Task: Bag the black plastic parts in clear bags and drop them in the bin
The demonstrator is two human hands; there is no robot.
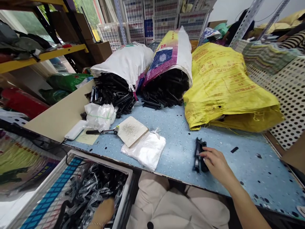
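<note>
My right hand (pixel 216 163) rests at the right of the blue speckled table (pixel 176 140), its fingers closed on one of the long black plastic parts (pixel 198 155) lying side by side there. My left hand (pixel 105 210) reaches down into a white crate (pixel 130 178) at the lower left. It is smeared by motion and its fingers are hidden. Inside that crate lie many black pieces in clear plastic bags (pixel 95 183). A stack of thin white plastic bags (pixel 150 149) lies on the table between the hands.
Black parts spill from a white sack (pixel 126 60) and a printed sack (pixel 176 51) at the back. A yellow sack (pixel 228 82) stands right of them. Near the table's left lie a tile with small bits (pixel 131 130), a screwdriver (pixel 100 131) and a white phone (pixel 75 129).
</note>
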